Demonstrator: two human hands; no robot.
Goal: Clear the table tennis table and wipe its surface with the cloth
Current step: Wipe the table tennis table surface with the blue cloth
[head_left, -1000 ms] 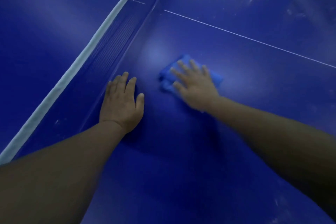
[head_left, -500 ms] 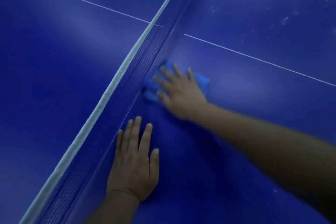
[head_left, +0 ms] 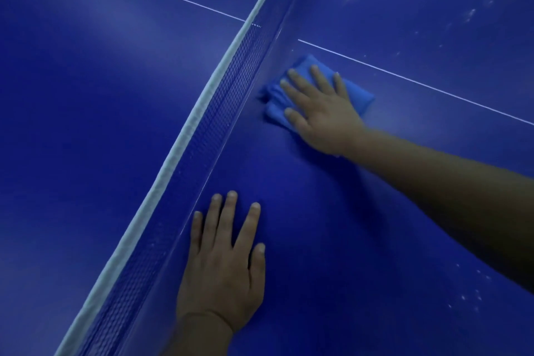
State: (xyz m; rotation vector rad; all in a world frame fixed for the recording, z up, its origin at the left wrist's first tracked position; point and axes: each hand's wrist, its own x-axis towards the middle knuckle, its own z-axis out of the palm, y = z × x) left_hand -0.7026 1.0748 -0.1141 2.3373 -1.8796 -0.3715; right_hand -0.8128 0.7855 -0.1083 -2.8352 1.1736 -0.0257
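R hand (head_left: 323, 113): lay palm-down on the cloth (head_left: 358, 95), fingers straight & slightly spread, pressing it flat onto the table; thumb side toward the net, fingertips pointing up-frame. Forearm came in from the right edge of the pic.
L hand (head_left: 224, 266): flat on bare table surface, fingers straight & a bit apart, held nothing; little-finger side sat just beside the net's base. Wrist at the bottom edge of frame.
Cloth: blue, folded/bunched into a small pad, mostly under the R hand; corners stuck out past the fingertips, on the thumb side & on the far right. Lay on the near-side half of the table, its left edge just beside the net's foot, its top corner near the white centre line (head_left: 419, 82), not clearly touching it.
Table (head_left: 375, 240): dark blue top, glossy w/ soft light patches.
Net (head_left: 231, 89): dark mesh w/ whitish top band, ran diagonally from bottom left to top centre, splitting the 2 halves.
Centre line: thin white, crossed both halves, broken at the net.
Marks (head_left: 468, 13): pale specks/smudges top right of the surface; a few more (head_left: 474, 295) low right, well apart from both hands.
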